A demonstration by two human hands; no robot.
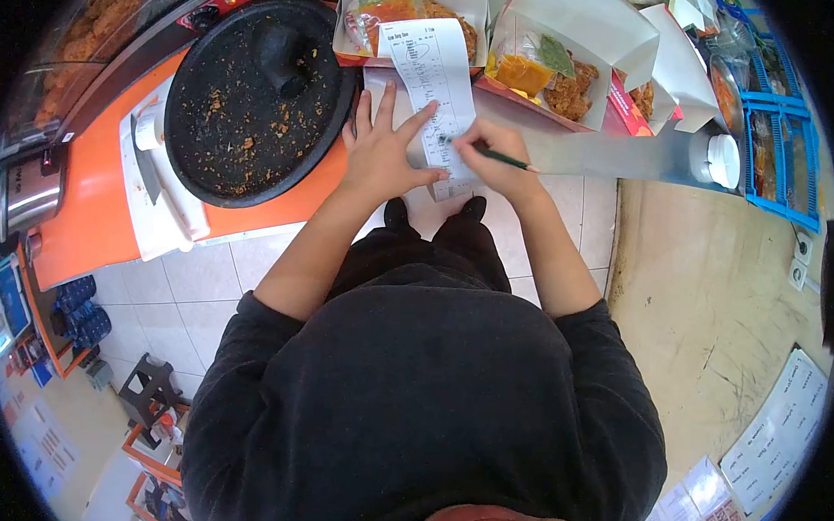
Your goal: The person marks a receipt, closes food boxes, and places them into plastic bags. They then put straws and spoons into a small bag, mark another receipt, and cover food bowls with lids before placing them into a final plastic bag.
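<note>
Pressing flat with left hand [381,155], fingers spread, on receipt [431,86] running lengthwise away across table [88,203]; gripping pen [494,156] in right hand [494,158], tip pointing left onto paper; print unreadable.

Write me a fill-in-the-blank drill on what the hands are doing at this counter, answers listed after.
1. The right hand holds a ____ with its tip on the receipt.
2. The left hand lies flat with its fingers ____, pinning the receipt down.
3. Left of the left hand stands a round black stone ____ with a pestle in it.
4. The receipt's top end lies over an open ____ of food.

Missing words: pen; spread; mortar; box
</note>
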